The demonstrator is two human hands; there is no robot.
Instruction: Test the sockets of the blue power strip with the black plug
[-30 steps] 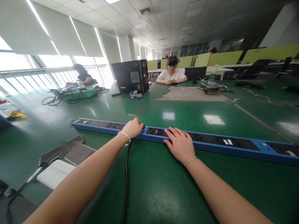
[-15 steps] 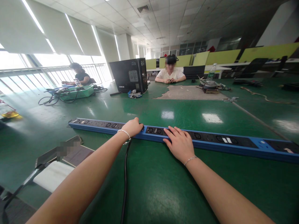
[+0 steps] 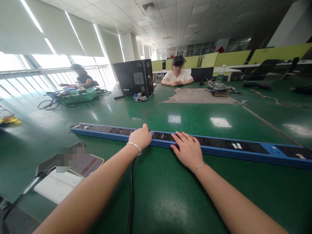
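Observation:
A long blue power strip (image 3: pixel 156 143) with black sockets lies across the green table in front of me. My left hand (image 3: pixel 140 138) is closed over its middle, fingers curled around a black power cord (image 3: pixel 132 188). That cord runs from under the hand down to the near edge of the view; its plug end is hidden in my grip. Just to the right, my right hand (image 3: pixel 187 148) lies on the strip with fingers spread over the sockets and the thumb by the near edge.
A phone (image 3: pixel 87 165) and a white object (image 3: pixel 58 185) lie at the near left. Farther back are a black computer case (image 3: pixel 133 78), gloves (image 3: pixel 140 97), a green basket (image 3: pixel 81 96) and a bottle (image 3: pixel 220 74). Two people sit beyond, one across the table (image 3: pixel 177 78).
My left hand has moved slightly right along the strip, with its wrist turned, and now covers the black piece that showed at its fingertips. My right hand has stayed in place.

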